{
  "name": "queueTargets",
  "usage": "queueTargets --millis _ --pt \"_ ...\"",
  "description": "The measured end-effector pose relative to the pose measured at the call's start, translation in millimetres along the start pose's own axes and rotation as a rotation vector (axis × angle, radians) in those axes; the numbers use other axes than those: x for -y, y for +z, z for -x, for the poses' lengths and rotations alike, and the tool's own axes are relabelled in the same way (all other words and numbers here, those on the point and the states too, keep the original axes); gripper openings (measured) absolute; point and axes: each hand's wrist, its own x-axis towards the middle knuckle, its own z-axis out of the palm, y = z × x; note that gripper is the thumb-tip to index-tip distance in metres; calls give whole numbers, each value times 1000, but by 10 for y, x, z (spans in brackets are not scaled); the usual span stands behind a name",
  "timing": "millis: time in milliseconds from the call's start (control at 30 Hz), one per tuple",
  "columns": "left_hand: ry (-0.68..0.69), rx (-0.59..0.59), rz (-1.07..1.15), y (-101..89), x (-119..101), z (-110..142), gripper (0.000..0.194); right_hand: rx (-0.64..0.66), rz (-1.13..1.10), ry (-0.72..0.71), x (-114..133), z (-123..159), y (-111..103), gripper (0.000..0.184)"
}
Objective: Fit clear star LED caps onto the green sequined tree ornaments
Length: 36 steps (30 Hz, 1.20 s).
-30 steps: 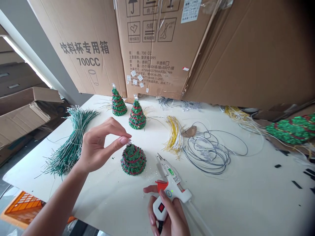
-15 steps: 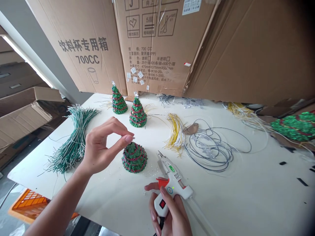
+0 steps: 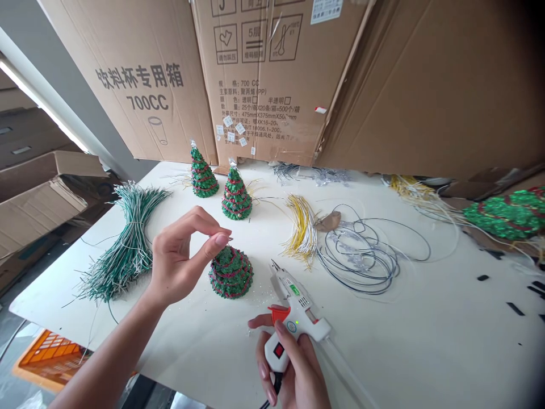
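My left hand (image 3: 191, 250) is closed in a pinch at the tip of the nearest small Christmas tree (image 3: 231, 272), green with red garland. Between thumb and forefinger sits a small silvery tree topper, mostly hidden by the fingertips. My right hand (image 3: 293, 369) grips a white hot glue gun (image 3: 293, 318) by its handle, forefinger by the orange trigger. The gun's nozzle points up and away, just right of that tree, not touching it. Behind stand two more trees, one (image 3: 237, 196) nearer and one (image 3: 203, 173) farther left, both with silvery toppers.
On the white table (image 3: 404, 341) lie a green wire bundle (image 3: 131, 233), a yellow-and-white wire bundle (image 3: 301, 227) and coiled dark wire (image 3: 361, 261). Cardboard boxes (image 3: 259, 74) wall the back. A larger green tinsel piece (image 3: 506, 213) rests at right. An orange crate (image 3: 46, 358) stands below left.
My left hand shifted slightly right at the tree tip and stays pinched, with the topper now more covered. My right hand and the glue gun are almost still. The camera tilted slightly.
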Motion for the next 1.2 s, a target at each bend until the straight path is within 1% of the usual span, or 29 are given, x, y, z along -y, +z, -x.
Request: queueTargets --millis 67,200,300,400,567,667,800,933,1033,1100,1200 --pt "-4 -18 -3 14 14 18 6 12 11 10 -2 0 -5 49" --pt "19 -49 -1 46 40 46 6 80 36 46 -17 1 -26 46" --pt "47 -49 22 66 58 55 9 45 19 -7 -28 5 -22 42" --pt "63 -51 34 80 76 59 10 7 -22 -44 -48 -2 -15 44" --pt "74 -68 24 94 109 68 8 -2 -95 13 -151 -47 -6 54" --pt "70 -75 35 103 128 76 7 -44 -84 30 -186 -60 13 57" --pt "74 -75 30 108 131 81 8 -92 74 50 -112 -20 23 67" --pt "65 -51 47 104 123 83 8 -161 354 18 6 44 4 76" --pt "43 -54 74 106 135 106 8 -179 554 0 39 62 -18 75" --pt "28 -55 89 123 150 138 8 -160 597 9 22 70 -25 74" --pt "3 -66 123 193 158 200 8 -133 487 2 -47 103 -27 75"
